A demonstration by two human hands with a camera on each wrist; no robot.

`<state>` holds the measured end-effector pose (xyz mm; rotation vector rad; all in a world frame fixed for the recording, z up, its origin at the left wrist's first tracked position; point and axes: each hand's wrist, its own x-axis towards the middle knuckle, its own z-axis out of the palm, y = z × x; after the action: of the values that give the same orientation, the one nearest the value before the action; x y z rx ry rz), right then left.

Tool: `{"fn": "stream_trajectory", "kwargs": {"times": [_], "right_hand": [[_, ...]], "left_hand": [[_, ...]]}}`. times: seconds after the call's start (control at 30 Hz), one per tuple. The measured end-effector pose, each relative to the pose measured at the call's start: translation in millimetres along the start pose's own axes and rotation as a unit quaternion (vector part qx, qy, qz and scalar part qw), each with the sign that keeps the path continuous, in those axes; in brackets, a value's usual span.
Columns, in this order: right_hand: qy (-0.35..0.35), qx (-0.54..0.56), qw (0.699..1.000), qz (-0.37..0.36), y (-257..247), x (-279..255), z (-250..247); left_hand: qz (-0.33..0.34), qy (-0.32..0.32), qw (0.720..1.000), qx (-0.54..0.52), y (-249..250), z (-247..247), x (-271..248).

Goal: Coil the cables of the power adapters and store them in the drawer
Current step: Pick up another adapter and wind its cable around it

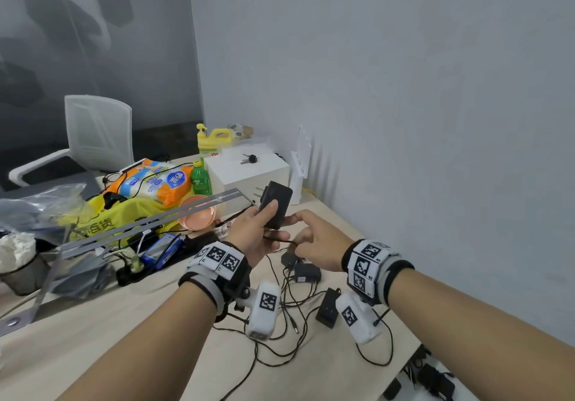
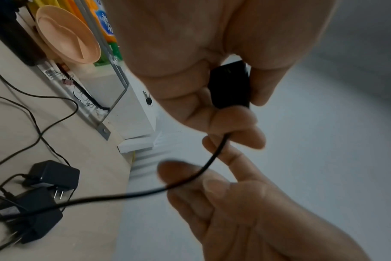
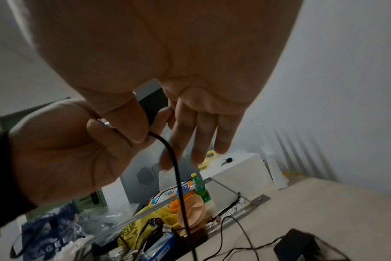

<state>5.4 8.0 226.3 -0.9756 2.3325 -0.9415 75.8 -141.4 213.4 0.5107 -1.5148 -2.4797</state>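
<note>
My left hand (image 1: 255, 229) holds a black power adapter (image 1: 275, 204) upright above the table, thumb on its front; its prongs point left. The adapter (image 2: 231, 86) shows between the left fingers in the left wrist view. Its thin black cable (image 2: 214, 155) drops from the bottom and crosses the thumb and index finger of my right hand (image 1: 311, 235), whose fingers (image 3: 201, 134) are straight. The cable (image 3: 174, 162) hangs down to the table. Other black adapters (image 1: 306, 271) (image 1: 326, 307) lie below in tangled cables (image 1: 289, 304).
A white box (image 1: 249, 176) with keys (image 1: 249, 159) on top stands by the wall. Left of it are a green bottle (image 1: 200, 178), a pink bowl (image 1: 197, 214), a yellow bag (image 1: 102, 217) and a metal frame (image 1: 155, 220). The table edge runs at lower right.
</note>
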Motion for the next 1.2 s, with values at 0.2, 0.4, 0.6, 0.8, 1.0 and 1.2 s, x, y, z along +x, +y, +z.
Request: {"fn": "stream_trajectory", "kwargs": {"times": [0.2,0.4,0.6,0.8,1.0,1.2], "right_hand": [[-0.023,-0.023,0.999,-0.027,-1.0,-6.7,-1.6],[-0.041,-0.065,0.995,-0.063,-3.7,-3.0,1.0],[-0.064,-0.148,0.984,-0.078,-3.6,-4.7,7.5],[0.048,-0.224,0.964,-0.138,-15.7,-2.6,-16.7],[0.142,-0.341,0.908,-0.197,-37.8,0.7,-39.3],[0.182,-0.412,0.858,-0.246,-52.7,0.4,-53.7]], "left_hand": [[-0.005,0.012,0.996,-0.089,5.2,2.1,0.0],[0.042,0.014,0.983,-0.177,16.2,2.8,0.8],[0.112,0.096,0.987,0.071,15.1,-10.4,1.6],[0.146,0.058,0.909,0.386,14.1,-24.4,-7.9],[0.161,-0.007,0.915,0.37,8.2,-17.1,-6.1],[0.053,-0.095,0.978,0.177,16.1,-14.7,-10.0]]}}
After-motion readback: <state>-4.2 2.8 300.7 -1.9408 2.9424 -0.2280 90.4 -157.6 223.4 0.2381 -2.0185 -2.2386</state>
